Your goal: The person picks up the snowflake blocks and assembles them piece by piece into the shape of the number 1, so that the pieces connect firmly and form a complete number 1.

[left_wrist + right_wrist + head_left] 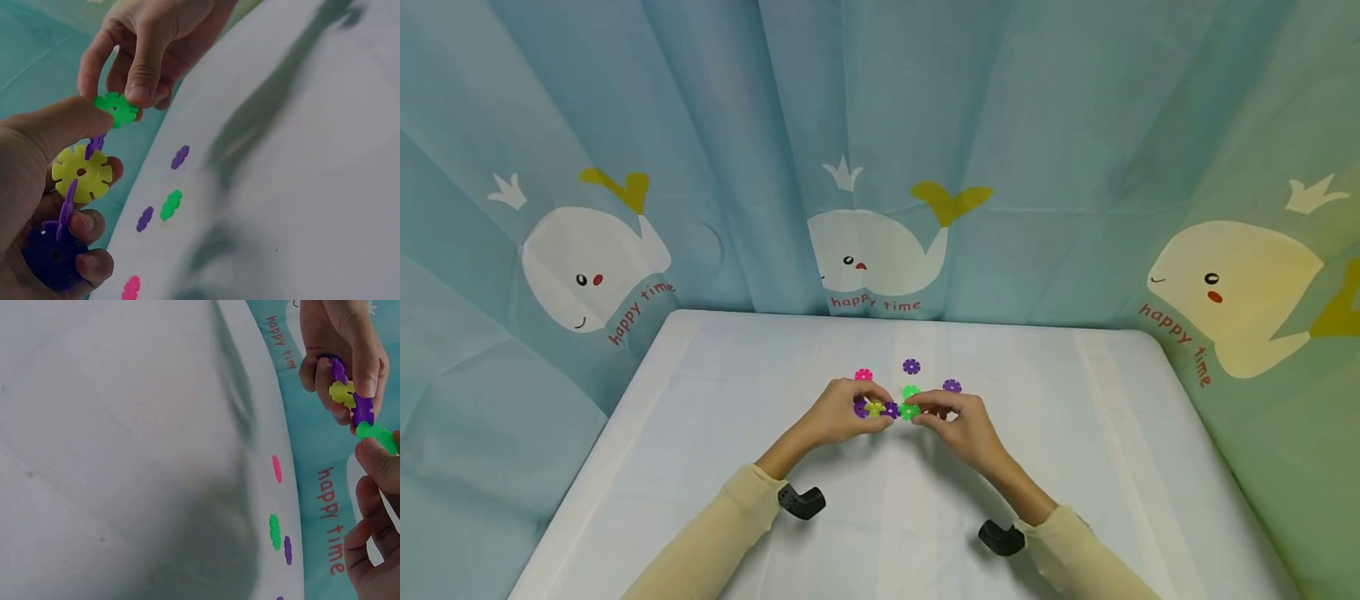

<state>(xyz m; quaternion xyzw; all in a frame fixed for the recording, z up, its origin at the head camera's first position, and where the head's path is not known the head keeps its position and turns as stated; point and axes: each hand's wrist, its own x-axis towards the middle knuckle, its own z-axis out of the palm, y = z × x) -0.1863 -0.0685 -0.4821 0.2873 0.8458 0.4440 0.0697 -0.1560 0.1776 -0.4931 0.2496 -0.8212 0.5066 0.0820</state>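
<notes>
My left hand (841, 412) grips a short chain of notched plastic discs. In the left wrist view the chain shows a dark blue disc (55, 257), a purple disc edge-on (66, 209) and a yellow disc (82, 173). Beyond these, another purple disc (363, 409) is under the left thumb. My right hand (961, 423) pinches a green disc (377, 435) between thumb and fingers. That green disc touches the end purple disc; how deep their notches interlock I cannot tell. Both hands are held just above the table.
Loose discs lie on the white table (1045, 400) beyond the hands: a pink disc (863, 375), a green disc (911, 391), a purple disc (912, 367) and another purple disc (952, 386). A blue curtain (1037, 125) with whale prints hangs behind the table.
</notes>
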